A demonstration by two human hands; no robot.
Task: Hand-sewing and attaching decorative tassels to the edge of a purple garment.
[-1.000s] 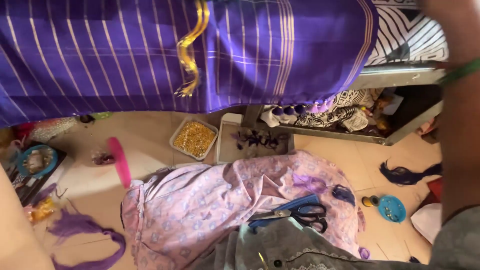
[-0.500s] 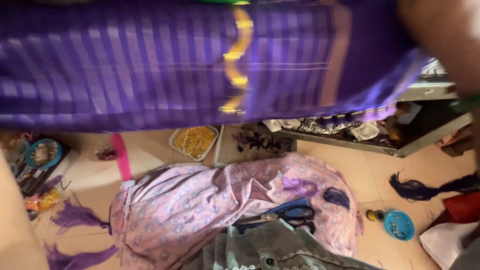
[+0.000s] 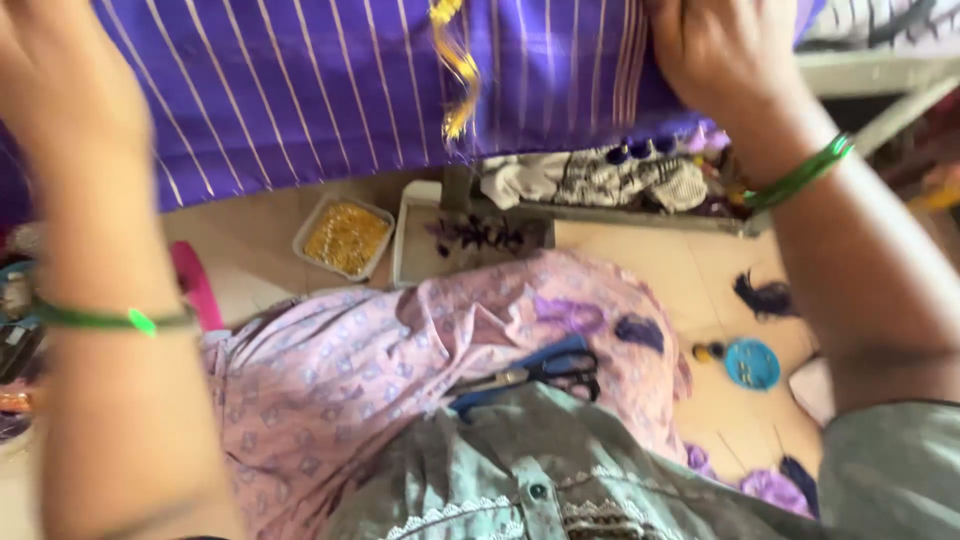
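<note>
Right hand [image 3: 715,50]: clamped on purple gold-striped woven cloth [image 3: 330,90].
Left hand [image 3: 60,80]: blurred; grip cannot be told.
Risk: cloth could slip, dragging its yellow tassel [image 3: 455,70].

The wide purple gold-striped cloth [image 3: 330,90] hangs across the top, closing off what lies behind; bare tan floor [image 3: 250,235] shows beneath its edge, hemmed by a shallow tray of yellow beads [image 3: 345,237], a white tray [image 3: 420,240], blue-handled scissors [image 3: 540,370] on the lap and a round blue lid [image 3: 752,363]

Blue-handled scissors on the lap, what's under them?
The blue-handled scissors lie on pink printed cloth draped over the lap. A grey-green garment covers its near edge; anything beneath is hidden.
</note>
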